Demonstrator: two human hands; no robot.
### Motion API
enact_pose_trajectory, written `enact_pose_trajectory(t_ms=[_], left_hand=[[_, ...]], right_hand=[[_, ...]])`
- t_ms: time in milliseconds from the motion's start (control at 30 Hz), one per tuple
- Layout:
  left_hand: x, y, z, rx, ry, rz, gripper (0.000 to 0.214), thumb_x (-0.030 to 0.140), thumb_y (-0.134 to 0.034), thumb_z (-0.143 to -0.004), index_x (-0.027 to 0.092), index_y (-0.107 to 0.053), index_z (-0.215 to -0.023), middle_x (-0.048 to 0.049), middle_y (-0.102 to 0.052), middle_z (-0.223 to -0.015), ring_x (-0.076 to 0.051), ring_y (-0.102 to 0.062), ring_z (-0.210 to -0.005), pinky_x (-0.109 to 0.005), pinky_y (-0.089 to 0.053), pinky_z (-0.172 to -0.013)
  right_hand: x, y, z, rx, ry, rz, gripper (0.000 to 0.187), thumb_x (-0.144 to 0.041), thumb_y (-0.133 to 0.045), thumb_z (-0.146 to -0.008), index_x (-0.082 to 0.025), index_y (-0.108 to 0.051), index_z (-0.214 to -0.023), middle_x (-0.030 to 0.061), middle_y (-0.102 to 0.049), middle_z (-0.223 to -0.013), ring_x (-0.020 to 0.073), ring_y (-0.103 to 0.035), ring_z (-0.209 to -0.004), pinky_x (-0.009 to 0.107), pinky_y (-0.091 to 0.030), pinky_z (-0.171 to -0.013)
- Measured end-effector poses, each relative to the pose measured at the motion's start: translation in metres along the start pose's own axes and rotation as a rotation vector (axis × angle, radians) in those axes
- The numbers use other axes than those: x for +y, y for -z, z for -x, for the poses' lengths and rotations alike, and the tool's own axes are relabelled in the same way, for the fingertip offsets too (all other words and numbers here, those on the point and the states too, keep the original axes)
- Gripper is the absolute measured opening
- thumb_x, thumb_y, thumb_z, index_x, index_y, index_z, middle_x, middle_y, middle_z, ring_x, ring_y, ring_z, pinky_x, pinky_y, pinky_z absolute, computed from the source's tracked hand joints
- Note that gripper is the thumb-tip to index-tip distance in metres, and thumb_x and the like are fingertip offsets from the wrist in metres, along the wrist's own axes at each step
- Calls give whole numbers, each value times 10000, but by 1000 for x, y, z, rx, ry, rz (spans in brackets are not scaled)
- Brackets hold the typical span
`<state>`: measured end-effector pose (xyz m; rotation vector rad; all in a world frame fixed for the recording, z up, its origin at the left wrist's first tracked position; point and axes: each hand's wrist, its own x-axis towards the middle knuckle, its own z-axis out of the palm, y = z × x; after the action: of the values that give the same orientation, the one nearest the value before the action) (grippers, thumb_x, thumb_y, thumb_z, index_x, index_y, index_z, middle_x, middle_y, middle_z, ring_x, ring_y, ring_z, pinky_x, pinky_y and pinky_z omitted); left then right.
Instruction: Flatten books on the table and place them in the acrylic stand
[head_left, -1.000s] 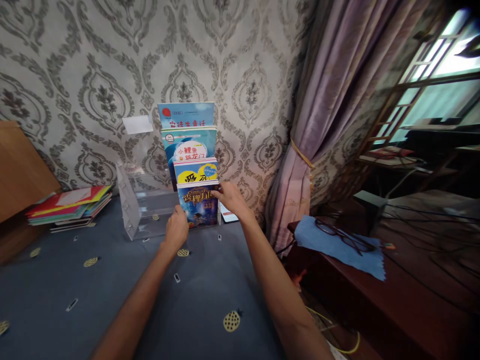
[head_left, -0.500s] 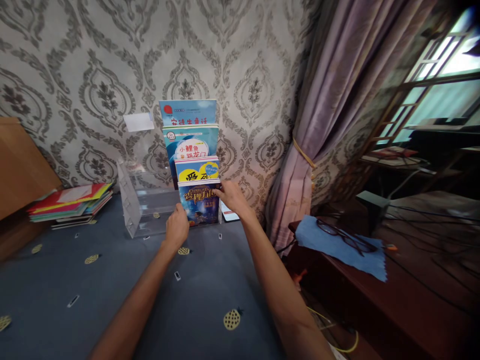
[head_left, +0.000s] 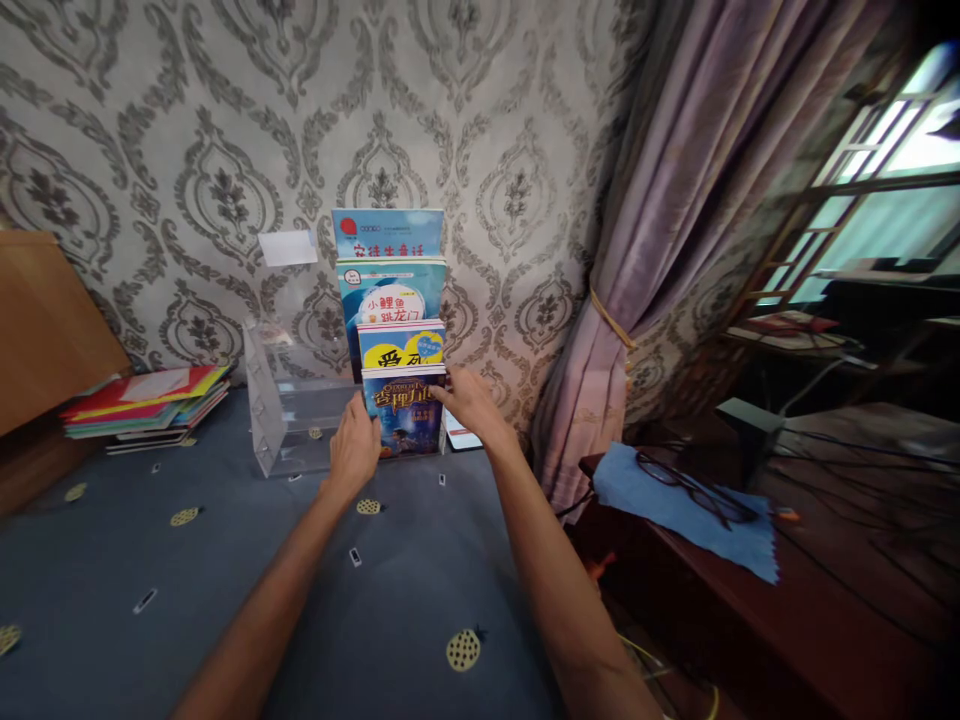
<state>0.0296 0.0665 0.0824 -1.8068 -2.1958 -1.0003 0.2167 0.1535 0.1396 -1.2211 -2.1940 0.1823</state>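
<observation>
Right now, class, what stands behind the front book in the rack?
Three more books, stepped higher; only their top strips show. Their lower parts are covered by the front book and one another.

- The dark blue book (head_left: 405, 418) stands upright with its cover facing out. It sits in the front, lowest step of the clear rack (head_left: 262, 425), at the rack's right end.
- Its cover shows pale lettering across the top over a dark, starry scene with small figures.
- The left hand (head_left: 354, 450) clasps its lower left edge, and the right hand (head_left: 469, 400) pinches its upper right corner.
</observation>
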Motion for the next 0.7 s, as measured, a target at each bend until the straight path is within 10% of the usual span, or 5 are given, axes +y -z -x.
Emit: enact_pose_trajectory(t_ms=[700], left_hand=[[-10, -9, -8, 100, -49, 95, 548, 177, -412, -939, 155, -360, -1484, -150, -604, -1191, -288, -624, -1086, -407, -516, -926]], right_hand=[[-2, -11, -9, 65, -43, -143, 456, -231, -600, -833, -159, -556, -1281, 121, -711, -1113, 285, -643, -995, 385, -500, -874]])
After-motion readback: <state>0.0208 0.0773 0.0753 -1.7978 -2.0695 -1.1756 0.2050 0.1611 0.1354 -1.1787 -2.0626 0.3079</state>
